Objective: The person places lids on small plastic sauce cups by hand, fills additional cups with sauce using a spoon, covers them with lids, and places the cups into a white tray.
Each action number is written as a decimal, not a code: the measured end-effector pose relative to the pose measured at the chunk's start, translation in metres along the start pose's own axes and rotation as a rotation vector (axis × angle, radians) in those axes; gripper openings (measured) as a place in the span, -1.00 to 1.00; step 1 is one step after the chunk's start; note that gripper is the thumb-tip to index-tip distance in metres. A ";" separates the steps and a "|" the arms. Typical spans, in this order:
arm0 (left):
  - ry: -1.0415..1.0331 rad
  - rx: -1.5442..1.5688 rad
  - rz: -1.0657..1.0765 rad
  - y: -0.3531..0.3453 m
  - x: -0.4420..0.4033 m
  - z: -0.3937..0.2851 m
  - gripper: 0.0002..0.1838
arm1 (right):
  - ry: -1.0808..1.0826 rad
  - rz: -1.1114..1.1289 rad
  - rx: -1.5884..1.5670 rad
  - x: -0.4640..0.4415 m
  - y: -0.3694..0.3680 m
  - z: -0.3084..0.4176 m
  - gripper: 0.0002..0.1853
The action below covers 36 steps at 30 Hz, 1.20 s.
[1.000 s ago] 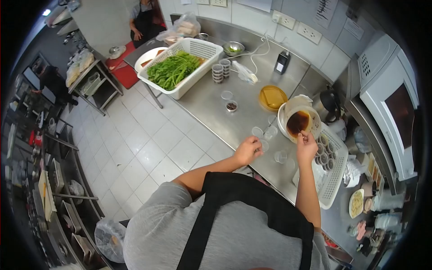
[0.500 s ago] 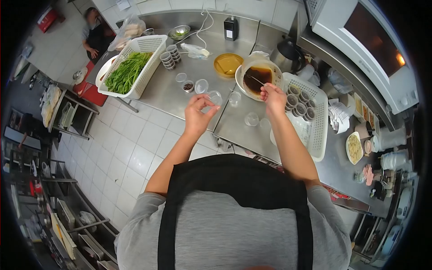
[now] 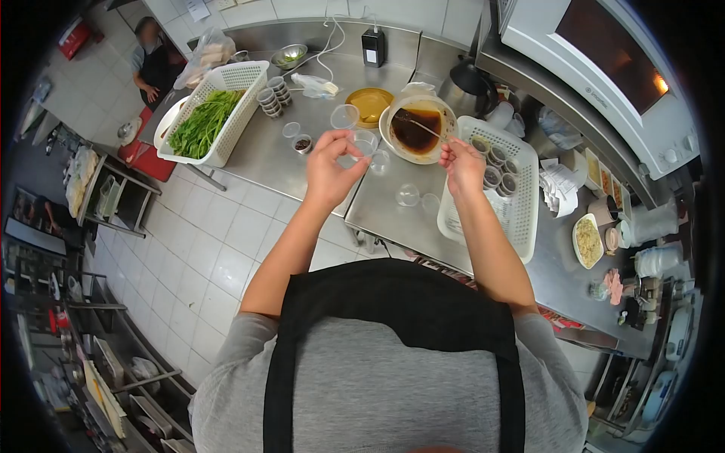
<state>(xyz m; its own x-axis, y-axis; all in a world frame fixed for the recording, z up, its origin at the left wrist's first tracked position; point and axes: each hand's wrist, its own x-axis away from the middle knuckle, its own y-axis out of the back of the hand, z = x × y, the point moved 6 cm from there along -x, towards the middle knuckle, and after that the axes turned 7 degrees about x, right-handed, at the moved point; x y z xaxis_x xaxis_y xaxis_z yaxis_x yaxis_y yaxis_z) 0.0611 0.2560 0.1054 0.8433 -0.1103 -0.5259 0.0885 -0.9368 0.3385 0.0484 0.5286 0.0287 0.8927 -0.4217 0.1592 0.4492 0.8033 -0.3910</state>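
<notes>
Fingers and thumb of the left hand [image 3: 332, 170] pinch a clear cup [image 3: 366, 143] by its side, probably to leave its mouth unblocked; a clear lid [image 3: 344, 116], seemingly joined to it, stands open at eleven o'clock; the right hand's fingers are closed on a thin spoon [image 3: 427, 130], held near the handle's end, likely to stay clear of the liquid; its head dips into dark liquid [image 3: 411, 137] at ten o'clock from that hand; the bowl [image 3: 445, 111] sits between the hands and beyond them, within easy reach of both; at four from the left hand, spare cups [image 3: 408, 195] stand on the counter, apparently for quick picking; at three from the right hand, filled cups [image 3: 492, 178] stand grouped in a white basket [image 3: 530, 204], whose walls presumably keep them together; at ten from the left hand, one cup [image 3: 302, 144] holds dark bits.
</notes>
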 end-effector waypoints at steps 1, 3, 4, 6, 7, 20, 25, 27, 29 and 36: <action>0.022 0.037 0.001 -0.005 -0.002 -0.003 -0.85 | 0.006 0.009 0.011 0.002 0.004 0.005 -0.81; 0.025 0.080 -0.009 -0.016 -0.002 -0.008 -0.84 | 0.034 0.030 0.034 0.003 0.012 0.014 -0.82; 0.006 0.089 -0.018 -0.022 -0.001 -0.009 -0.83 | 0.057 0.038 0.047 0.002 0.018 0.018 -0.83; -0.034 0.073 -0.049 -0.033 0.002 -0.010 -0.82 | 0.118 0.043 0.081 0.000 0.028 0.028 -0.86; -0.056 0.048 -0.069 -0.038 0.004 -0.011 -0.82 | 0.121 0.054 0.090 -0.001 0.033 0.030 -0.87; 0.062 -0.066 -0.159 -0.076 0.000 -0.013 -0.12 | 0.101 0.114 0.091 -0.012 0.051 0.058 -0.88; 0.178 -0.016 -0.179 -0.090 -0.006 -0.018 -0.03 | 0.246 0.178 0.128 -0.004 0.040 0.111 -0.85; 0.197 0.033 -0.191 -0.097 -0.006 -0.017 -0.01 | 0.290 0.206 0.173 0.005 0.034 0.131 -0.85; 0.215 0.079 -0.200 -0.101 -0.009 -0.019 0.01 | 0.309 0.213 0.248 0.016 0.027 0.143 -0.85; 0.265 0.145 -0.241 -0.102 -0.004 -0.021 0.04 | 0.548 0.324 0.679 0.061 0.001 0.139 -0.89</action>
<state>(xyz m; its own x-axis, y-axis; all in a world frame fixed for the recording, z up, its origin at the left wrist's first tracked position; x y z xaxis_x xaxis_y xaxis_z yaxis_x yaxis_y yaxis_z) 0.0602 0.3590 0.0897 0.9169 0.1901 -0.3509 0.2405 -0.9649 0.1058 0.1088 0.5619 0.1640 0.9138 -0.1347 -0.3832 0.2612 0.9173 0.3006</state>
